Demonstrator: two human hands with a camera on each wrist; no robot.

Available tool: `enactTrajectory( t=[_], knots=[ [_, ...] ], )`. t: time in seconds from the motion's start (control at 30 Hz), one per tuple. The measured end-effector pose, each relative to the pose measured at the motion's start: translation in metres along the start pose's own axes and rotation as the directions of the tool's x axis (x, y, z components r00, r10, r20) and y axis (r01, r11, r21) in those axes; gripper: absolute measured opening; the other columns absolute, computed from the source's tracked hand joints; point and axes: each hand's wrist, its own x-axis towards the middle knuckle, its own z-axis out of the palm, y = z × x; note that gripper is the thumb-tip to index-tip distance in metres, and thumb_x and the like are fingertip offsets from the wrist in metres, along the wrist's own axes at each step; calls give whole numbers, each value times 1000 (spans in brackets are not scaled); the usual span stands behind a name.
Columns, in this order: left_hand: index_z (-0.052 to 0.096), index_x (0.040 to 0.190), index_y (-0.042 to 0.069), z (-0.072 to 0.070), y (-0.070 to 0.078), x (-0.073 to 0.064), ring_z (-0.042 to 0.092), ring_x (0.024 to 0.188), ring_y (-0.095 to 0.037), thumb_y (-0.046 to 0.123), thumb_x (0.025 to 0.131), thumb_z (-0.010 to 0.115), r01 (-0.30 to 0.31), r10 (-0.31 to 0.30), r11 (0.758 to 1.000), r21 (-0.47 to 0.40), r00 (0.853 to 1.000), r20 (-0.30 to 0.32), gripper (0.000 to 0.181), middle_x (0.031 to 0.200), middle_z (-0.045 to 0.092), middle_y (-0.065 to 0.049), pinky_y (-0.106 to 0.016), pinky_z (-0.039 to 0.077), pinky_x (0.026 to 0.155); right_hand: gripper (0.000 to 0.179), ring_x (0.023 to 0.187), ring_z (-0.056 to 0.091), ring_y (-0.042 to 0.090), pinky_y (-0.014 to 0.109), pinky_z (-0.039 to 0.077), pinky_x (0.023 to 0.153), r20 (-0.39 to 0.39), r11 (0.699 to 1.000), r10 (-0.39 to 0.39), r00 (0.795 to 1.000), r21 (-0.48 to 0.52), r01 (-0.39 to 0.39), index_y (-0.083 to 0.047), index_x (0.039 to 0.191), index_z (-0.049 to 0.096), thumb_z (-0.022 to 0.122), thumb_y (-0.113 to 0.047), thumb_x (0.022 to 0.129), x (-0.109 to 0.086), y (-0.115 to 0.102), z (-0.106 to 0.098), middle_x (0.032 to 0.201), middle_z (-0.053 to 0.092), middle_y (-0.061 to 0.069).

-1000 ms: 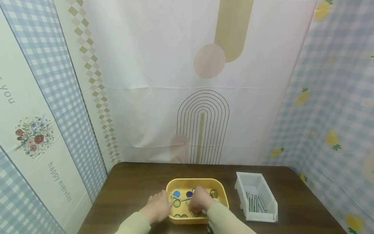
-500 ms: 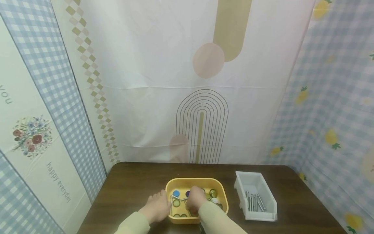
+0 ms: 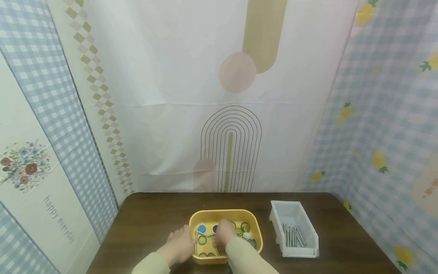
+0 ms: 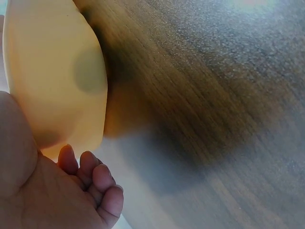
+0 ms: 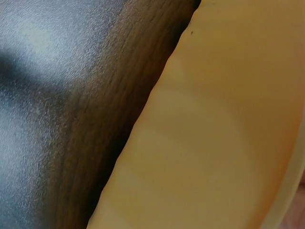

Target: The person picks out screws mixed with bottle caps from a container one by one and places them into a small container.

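Observation:
A yellow bin (image 3: 219,260) stands on the table, holding several thin silver bolts (image 3: 195,243) and bottle caps, among them a blue cap (image 3: 201,228), a white cap (image 3: 246,235) and gold-coloured caps (image 3: 245,227). My left hand (image 3: 179,243) rests against the bin's left wall. In the left wrist view its fingers (image 4: 102,179) bend loosely beside the outer wall (image 4: 57,71). Down inside the bin is my right hand (image 3: 224,232), over its middle among bolts and caps. Its fingertips are hidden, so whether they pinch anything cannot be made out. The right wrist view mostly shows the bin's wall (image 5: 205,133).
A white bin (image 3: 286,205) with several silver bolts (image 3: 293,236) stands right of the yellow one on the dark wooden table (image 3: 154,209). Behind the table hangs a patterned cloth (image 3: 171,144).
My right hand has shifted slightly left inside the yellow bin, and caps on the bin's right side have come into view. My left hand stays at the left wall. The head view has turned slightly right.

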Motion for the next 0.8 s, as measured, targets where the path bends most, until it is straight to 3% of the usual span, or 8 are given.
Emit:
enactTrajectory(
  t=[0.2,0.8],
  knots=[
    [48,101,-1,-2,2,-2,49,77,-27,25,90,55,-1,1,1000,10,1000,-17,29,79,47,-8,-48,38,74,33,77,60,35,49,50,83,18,999,17,1000,27,-17,8,78,60,84,5,56,-2,-3,-2,76,60,17],
    [48,101,-3,-3,8,-1,50,78,-27,24,90,55,17,-16,998,56,1000,-16,30,80,47,-9,-48,38,74,34,73,57,29,45,51,80,7,1000,-20,1000,12,20,7,75,59,88,0,57,-2,0,-3,73,58,14]
  ],
)
